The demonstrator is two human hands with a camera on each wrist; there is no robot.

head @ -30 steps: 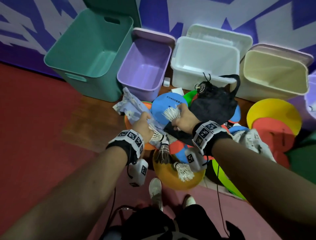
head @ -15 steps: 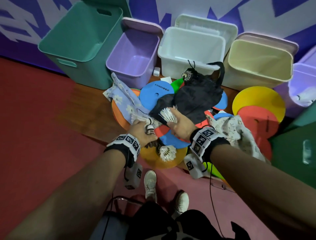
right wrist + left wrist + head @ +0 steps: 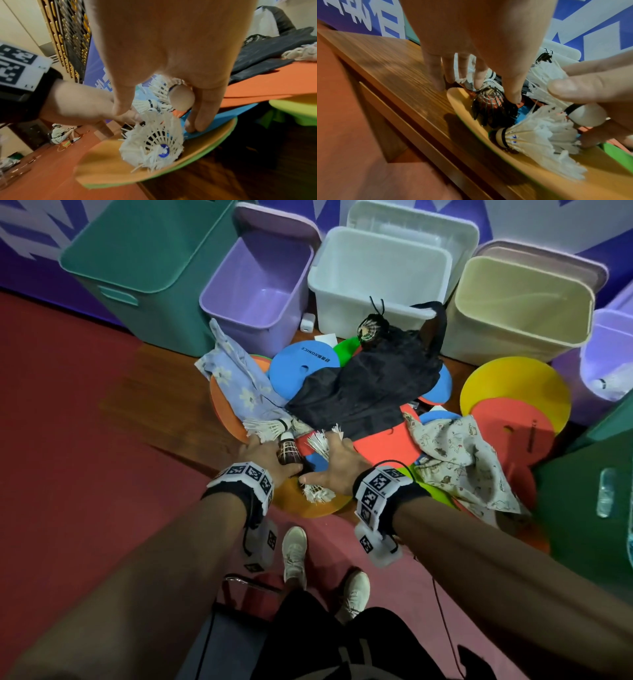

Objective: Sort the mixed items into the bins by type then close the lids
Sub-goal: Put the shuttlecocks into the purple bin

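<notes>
Shuttlecocks, cloths and flat foam discs lie in a heap on the wooden floor. My left hand point(image 3: 263, 455) reaches down and pinches a dark shuttlecock point(image 3: 289, 451) point(image 3: 489, 106) between thumb and forefinger; its other fingers lie over a white shuttlecock point(image 3: 270, 426). My right hand point(image 3: 337, 462) point(image 3: 171, 94) grips another white shuttlecock point(image 3: 320, 441) point(image 3: 181, 98) by its cork. Just below both hands a loose white shuttlecock point(image 3: 317, 493) point(image 3: 539, 140) point(image 3: 154, 142) lies on a yellow-orange disc point(image 3: 305, 508).
Open bins stand behind the heap: teal point(image 3: 102, 261), purple point(image 3: 219, 299), white point(image 3: 380, 313), cream point(image 3: 513, 337). A black garment point(image 3: 370, 385), a floral cloth point(image 3: 236, 374) and a patterned cloth point(image 3: 459, 460) cover the discs. A dark green bin point(image 3: 582, 501) stands at right.
Both hands have drawn back toward the near edge of the heap, each still holding its shuttlecock. The right hand now hovers over the loose white shuttlecock.
</notes>
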